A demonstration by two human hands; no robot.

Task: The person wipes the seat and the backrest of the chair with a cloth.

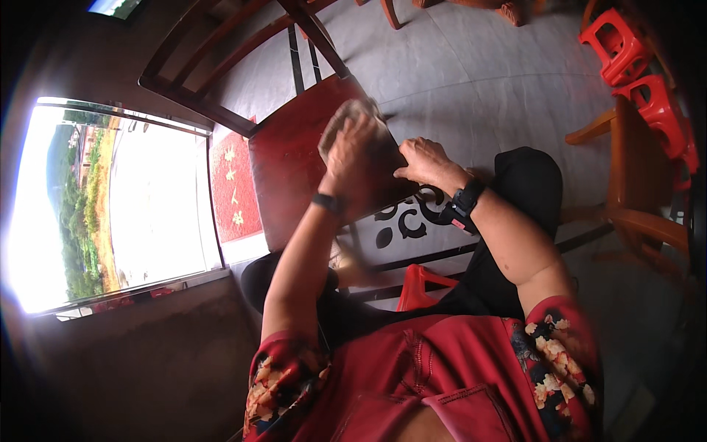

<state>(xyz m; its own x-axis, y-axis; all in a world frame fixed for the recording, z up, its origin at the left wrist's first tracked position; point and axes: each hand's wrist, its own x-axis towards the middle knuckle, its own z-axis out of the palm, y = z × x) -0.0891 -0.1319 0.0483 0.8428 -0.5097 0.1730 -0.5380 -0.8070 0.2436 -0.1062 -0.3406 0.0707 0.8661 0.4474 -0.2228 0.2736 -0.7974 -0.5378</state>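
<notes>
A wooden chair (291,173) with a dark red seat stands in front of me, its slatted back at the far left. My left hand (347,147) presses a grey-brown cloth (356,107) against the seat near its far right part; hand and cloth are slightly blurred by motion. Closed round the seat's right edge is my right hand (427,160), thumb toward me and knuckles up. The palm side of both hands is hidden.
Under me is a red plastic stool (420,287). More red stools (622,48) stand at the right, beside another wooden chair (639,155). A bright doorway (158,199) with a red mat (237,188) lies at left. The floor (456,88) is grey tile.
</notes>
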